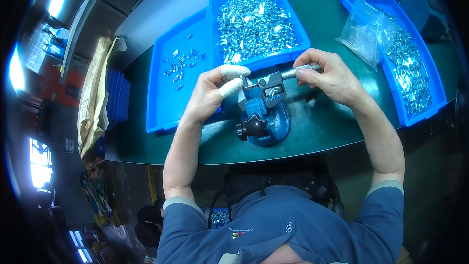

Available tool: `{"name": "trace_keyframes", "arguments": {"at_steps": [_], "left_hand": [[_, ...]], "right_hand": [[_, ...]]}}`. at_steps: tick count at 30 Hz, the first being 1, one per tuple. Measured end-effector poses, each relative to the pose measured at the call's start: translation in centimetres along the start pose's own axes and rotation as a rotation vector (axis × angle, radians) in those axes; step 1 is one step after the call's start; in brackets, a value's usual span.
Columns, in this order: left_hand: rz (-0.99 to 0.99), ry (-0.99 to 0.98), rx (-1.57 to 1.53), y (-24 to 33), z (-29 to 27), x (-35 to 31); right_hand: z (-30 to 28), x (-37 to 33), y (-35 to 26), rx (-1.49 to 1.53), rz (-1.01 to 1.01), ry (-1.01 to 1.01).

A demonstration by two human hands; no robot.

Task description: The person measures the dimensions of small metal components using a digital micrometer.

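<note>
A digital micrometer is clamped in a blue stand with a black star-shaped knob. My right hand grips the silver thimble at the micrometer's right end between thumb and fingers. At the measuring gap on the other side is my left hand, its thumb and forefinger in white finger cots and closed in a pinch. Whatever sits between those fingertips is too small and too covered to make out. Just beyond the micrometer, a blue tray is heaped with small shiny metal cylinders.
To the left, a shallow blue tray holds several scattered metal cylinders. Another blue tray of metal parts stands at right, with a clear plastic bag over its far part. All rest on a green tabletop with a curved-looking near edge.
</note>
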State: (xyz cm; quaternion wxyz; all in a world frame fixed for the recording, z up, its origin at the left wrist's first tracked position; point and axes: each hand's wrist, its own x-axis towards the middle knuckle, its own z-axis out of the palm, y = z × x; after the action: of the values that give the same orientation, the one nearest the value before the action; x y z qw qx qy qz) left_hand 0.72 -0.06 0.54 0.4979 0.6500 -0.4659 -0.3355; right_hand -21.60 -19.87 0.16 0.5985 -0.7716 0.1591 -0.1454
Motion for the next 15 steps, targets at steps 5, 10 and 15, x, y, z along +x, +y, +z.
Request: {"name": "trace_keyframes", "arguments": {"at_steps": [5,10,15], "left_hand": [[0.015,0.004,-0.03,-0.21,0.16,-0.17],[0.018,0.01,-0.03,-0.46,0.12,-0.15],[0.048,0.027,-0.029,-0.65,0.31,-0.11]], "right_hand": [[0.04,0.07,0.25,0.036,0.014,0.007],[0.16,0.16,0.43,0.059,0.027,0.01],[0.07,0.29,0.83,0.074,0.03,0.005]]}}
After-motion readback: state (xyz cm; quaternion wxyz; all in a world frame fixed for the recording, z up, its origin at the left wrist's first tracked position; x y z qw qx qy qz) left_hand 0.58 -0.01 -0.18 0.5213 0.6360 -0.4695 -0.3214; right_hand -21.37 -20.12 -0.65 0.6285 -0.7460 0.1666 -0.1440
